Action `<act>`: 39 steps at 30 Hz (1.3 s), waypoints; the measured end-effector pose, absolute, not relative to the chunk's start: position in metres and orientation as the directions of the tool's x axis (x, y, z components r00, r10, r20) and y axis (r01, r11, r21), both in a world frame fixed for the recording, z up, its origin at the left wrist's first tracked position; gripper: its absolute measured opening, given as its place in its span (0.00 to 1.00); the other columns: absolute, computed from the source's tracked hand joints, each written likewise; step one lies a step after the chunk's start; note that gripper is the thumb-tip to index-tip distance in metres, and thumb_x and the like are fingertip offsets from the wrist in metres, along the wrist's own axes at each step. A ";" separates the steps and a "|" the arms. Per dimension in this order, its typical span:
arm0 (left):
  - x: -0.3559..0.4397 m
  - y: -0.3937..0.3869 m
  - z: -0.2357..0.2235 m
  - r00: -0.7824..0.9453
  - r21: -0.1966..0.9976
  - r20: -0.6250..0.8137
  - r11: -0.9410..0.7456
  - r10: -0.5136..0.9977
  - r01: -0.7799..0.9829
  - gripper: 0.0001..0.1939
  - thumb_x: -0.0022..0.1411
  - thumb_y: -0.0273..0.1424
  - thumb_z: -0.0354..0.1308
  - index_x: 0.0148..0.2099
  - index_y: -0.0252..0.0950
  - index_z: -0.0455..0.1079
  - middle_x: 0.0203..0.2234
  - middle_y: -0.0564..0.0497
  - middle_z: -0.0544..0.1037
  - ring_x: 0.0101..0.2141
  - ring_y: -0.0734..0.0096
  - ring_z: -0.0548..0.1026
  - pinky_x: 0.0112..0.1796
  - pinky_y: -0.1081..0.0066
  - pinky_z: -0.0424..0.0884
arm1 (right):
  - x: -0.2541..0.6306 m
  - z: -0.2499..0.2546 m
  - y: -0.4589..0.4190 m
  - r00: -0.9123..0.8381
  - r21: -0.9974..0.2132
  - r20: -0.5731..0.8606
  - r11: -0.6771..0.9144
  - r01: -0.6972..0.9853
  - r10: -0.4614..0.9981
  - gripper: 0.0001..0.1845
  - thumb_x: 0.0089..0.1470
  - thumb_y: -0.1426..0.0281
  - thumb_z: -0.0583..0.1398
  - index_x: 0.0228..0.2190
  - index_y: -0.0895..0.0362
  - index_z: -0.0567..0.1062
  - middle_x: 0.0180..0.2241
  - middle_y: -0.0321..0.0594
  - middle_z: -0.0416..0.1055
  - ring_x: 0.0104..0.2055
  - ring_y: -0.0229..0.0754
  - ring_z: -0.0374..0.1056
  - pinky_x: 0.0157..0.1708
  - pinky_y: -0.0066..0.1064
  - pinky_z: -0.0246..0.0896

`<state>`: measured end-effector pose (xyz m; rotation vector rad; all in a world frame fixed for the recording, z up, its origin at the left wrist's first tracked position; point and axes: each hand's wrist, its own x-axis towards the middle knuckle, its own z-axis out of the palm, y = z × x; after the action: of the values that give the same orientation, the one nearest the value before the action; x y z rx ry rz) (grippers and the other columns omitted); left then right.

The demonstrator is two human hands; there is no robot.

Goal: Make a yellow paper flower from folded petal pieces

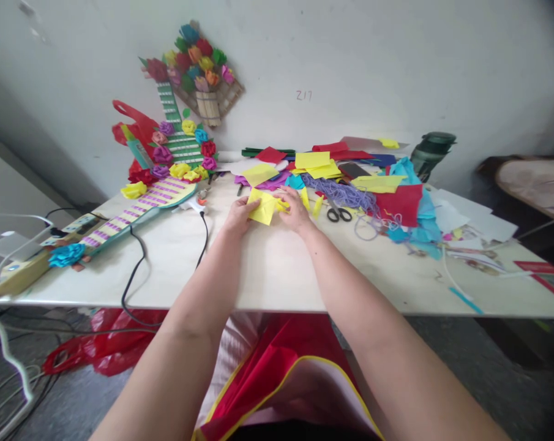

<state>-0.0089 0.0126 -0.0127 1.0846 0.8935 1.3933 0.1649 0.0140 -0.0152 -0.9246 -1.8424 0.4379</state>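
Observation:
My left hand (pixel 240 214) pinches the left edge of a square of yellow paper (pixel 262 208) above the table (pixel 281 275). At its right side my right hand (pixel 295 210) has its fingers curled around a small yellow piece (pixel 282 204), partly hidden by the fingers; I cannot tell whether it is joined to the square. Folded yellow strips (pixel 318 206) lie just right of my right hand. Beside them rest black-handled scissors (pixel 339 212). More yellow paper sheets (pixel 312 161) are piled behind my hands.
Purple yarn (pixel 341 191), red paper (pixel 400 203) and a dark green bottle (pixel 433 155) stand or lie to the right. At left are a glue gun (pixel 194 204) with a black cord (pixel 204 236), a flower-decorated panel (pixel 180 144) and a power strip (pixel 22 269). A flower basket decoration (pixel 207 107) hangs behind.

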 end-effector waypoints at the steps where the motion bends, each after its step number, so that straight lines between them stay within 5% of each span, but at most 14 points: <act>1: -0.009 0.013 -0.013 0.022 0.944 0.127 -0.114 0.992 -0.309 0.23 0.36 0.35 0.70 0.36 0.30 0.71 0.27 0.46 0.79 0.32 0.63 0.77 0.33 0.69 0.71 | 0.164 -0.016 0.014 -0.256 -0.596 0.640 0.678 0.431 0.725 0.28 0.37 0.82 0.53 0.43 0.55 0.74 0.58 0.43 0.57 0.55 0.47 0.59 0.52 0.40 0.58; 8: -0.008 0.008 -0.009 0.086 0.953 0.127 -0.097 0.988 -0.287 0.23 0.40 0.35 0.68 0.39 0.29 0.71 0.27 0.47 0.78 0.29 0.65 0.77 0.32 0.69 0.71 | 0.159 -0.014 0.010 -0.391 -0.421 0.656 0.743 0.520 0.646 0.25 0.39 0.82 0.55 0.37 0.48 0.79 0.59 0.31 0.56 0.60 0.50 0.51 0.60 0.45 0.48; 20: -0.005 0.004 -0.006 0.162 0.956 0.107 -0.057 0.981 -0.287 0.21 0.41 0.31 0.67 0.39 0.28 0.71 0.27 0.47 0.78 0.27 0.69 0.76 0.28 0.73 0.69 | 0.156 -0.018 0.013 -0.380 -0.452 0.649 0.736 0.504 0.659 0.15 0.41 0.79 0.59 0.28 0.50 0.80 0.57 0.32 0.60 0.60 0.47 0.52 0.61 0.43 0.45; 27: -0.007 0.006 -0.009 0.200 0.959 0.128 -0.070 0.971 -0.275 0.20 0.42 0.31 0.66 0.39 0.29 0.72 0.27 0.48 0.78 0.26 0.72 0.75 0.29 0.74 0.69 | 0.155 -0.018 0.015 -0.342 -0.484 0.663 0.730 0.483 0.666 0.01 0.44 0.70 0.64 0.23 0.53 0.78 0.54 0.40 0.64 0.58 0.48 0.54 0.59 0.44 0.48; 39: -0.007 0.003 -0.007 0.233 0.975 0.084 -0.032 0.969 -0.219 0.20 0.45 0.33 0.65 0.42 0.31 0.72 0.35 0.46 0.78 0.33 0.67 0.76 0.35 0.69 0.73 | 0.155 -0.022 0.020 -0.277 -0.513 0.687 0.719 0.469 0.671 0.09 0.42 0.69 0.65 0.17 0.55 0.72 0.49 0.43 0.67 0.54 0.50 0.58 0.55 0.45 0.53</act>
<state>-0.0070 0.0026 -0.0068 1.1965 0.8466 1.1653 0.1550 0.0203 -0.0223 -0.8772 -1.9314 0.2559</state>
